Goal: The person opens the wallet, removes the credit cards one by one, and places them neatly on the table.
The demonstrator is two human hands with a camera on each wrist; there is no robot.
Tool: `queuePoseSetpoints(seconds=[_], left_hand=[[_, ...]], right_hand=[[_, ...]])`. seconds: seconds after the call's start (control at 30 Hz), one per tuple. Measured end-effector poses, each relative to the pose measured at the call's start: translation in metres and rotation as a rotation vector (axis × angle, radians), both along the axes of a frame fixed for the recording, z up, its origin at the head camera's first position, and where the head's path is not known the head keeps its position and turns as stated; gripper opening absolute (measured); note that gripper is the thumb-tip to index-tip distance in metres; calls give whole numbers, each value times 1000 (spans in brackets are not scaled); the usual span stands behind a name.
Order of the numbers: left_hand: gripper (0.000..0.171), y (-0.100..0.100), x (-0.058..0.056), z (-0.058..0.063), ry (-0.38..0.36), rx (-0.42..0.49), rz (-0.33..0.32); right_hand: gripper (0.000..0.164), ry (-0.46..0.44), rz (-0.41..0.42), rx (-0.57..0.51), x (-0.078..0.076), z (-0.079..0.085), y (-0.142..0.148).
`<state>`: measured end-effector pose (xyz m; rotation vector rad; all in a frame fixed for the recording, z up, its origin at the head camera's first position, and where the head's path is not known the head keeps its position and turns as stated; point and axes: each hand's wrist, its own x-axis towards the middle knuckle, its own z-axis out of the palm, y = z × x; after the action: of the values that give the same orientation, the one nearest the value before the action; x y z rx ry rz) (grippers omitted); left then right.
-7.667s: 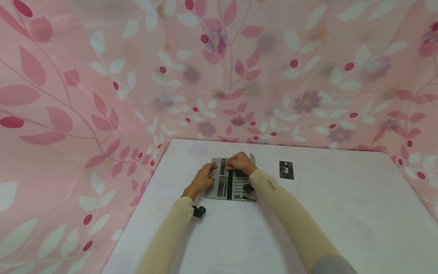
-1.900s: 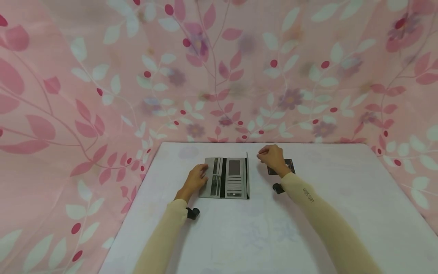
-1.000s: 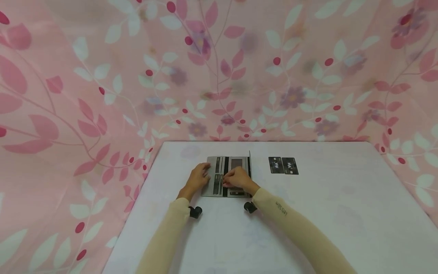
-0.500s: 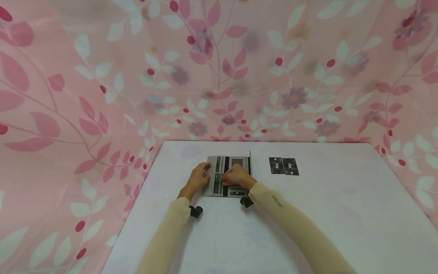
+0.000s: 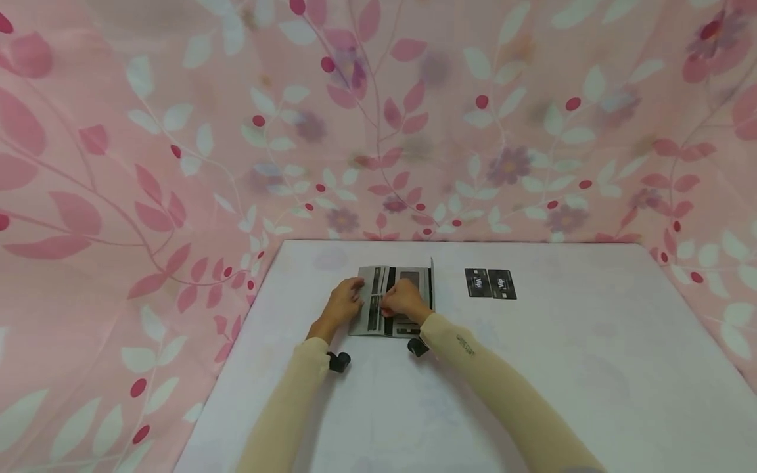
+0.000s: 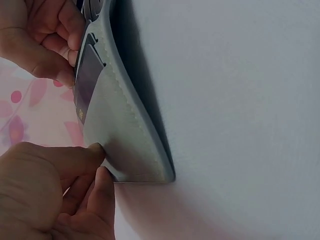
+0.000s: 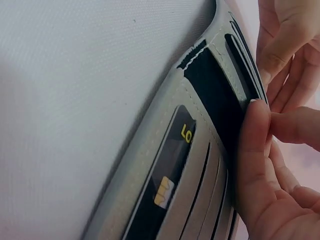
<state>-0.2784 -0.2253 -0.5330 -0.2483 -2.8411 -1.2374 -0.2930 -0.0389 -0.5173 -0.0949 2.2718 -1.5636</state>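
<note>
A grey wallet [image 5: 362, 326] lies unfolded on the table, its inner card slots facing up. My left hand [image 5: 343, 302] pinches the wallet's left edge between thumb and finger, as the left wrist view shows. Dark cards [image 6: 89, 80] sit in the slots of the left panel. Across the black centre strip reaches my right hand [image 5: 405, 300], thumb and index finger pinching the edge of a card in the left panel's lower slots; the fingers hide most of that card. Another black card [image 7: 162, 185] with a gold chip sits in the right panel's end slot.
Two black "Vip" cards [image 5: 478, 282] lie side by side on the white tabletop [image 5: 568, 355], right of the wallet. The wallet's right flap [image 5: 432, 282] stands upright. A pink floral cloth [image 5: 414, 131] hangs behind and left of the table.
Earlier one card lay on the table; now two do. My right hand has come back from beside the cards to the wallet's left panel, edging slightly left. My left hand stays at the wallet.
</note>
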Motion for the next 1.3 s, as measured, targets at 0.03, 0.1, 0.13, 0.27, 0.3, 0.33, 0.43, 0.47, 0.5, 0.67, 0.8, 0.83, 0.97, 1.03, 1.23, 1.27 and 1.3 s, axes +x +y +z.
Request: queuePoseSetpoints(seconds=[0.03, 0.1, 0.13, 0.27, 0.3, 0.33, 0.43, 0.47, 0.5, 0.67, 0.8, 0.83, 0.97, 1.03, 1.23, 1.27, 1.3], left_hand=[[50, 0, 0, 1, -4, 6, 4], [51, -1, 0, 1, -17, 22, 12], [51, -2, 0, 1, -23, 21, 15], [52, -3, 1, -3, -50, 23, 20], [52, -3, 1, -4, -52, 24, 19], [52, -3, 1, -4, -52, 26, 16], [52, -2, 1, -4, -42, 40, 13], [51, -2, 1, -3, -34, 40, 14], [51, -1, 1, -3, -26, 37, 14], [50, 0, 0, -2, -29, 23, 8], [51, 0, -2, -1, -52, 16, 12], [50, 0, -2, -1, -55, 18, 16], [51, 1, -3, 0, -68, 27, 16], [51, 1, -3, 0, -61, 23, 15], [52, 1, -3, -1, -40, -2, 18], [52, 1, -3, -1, -38, -1, 18], [52, 1, -3, -1, -34, -2, 18]], right_hand=[[8, 3, -5, -3, 0, 0, -1], [8, 2, -10, -10, -1, -1, -2], [8, 0, -7, -9, -1, -1, -2], [8, 6, 11, 38, -2, -3, 1], [8, 10, 15, 50, -2, -2, 3], [8, 13, 18, 61, -2, -2, 4], [9, 19, 21, 77, -3, 0, 11], [9, 11, 20, 71, -3, 1, 13], [9, 7, 22, 59, -3, 1, 15], [10, -21, 10, 3, -3, 3, 22], [11, -39, -12, 0, -5, 3, 21], [10, -33, -15, 6, -5, 2, 20], [10, -10, -29, 25, -6, 0, 17], [10, 7, -34, 17, -5, -2, 17], [10, 3, -49, -70, -4, -4, 16], [10, -4, -51, -83, -3, -4, 16], [10, -5, -48, -94, -3, -4, 17]])
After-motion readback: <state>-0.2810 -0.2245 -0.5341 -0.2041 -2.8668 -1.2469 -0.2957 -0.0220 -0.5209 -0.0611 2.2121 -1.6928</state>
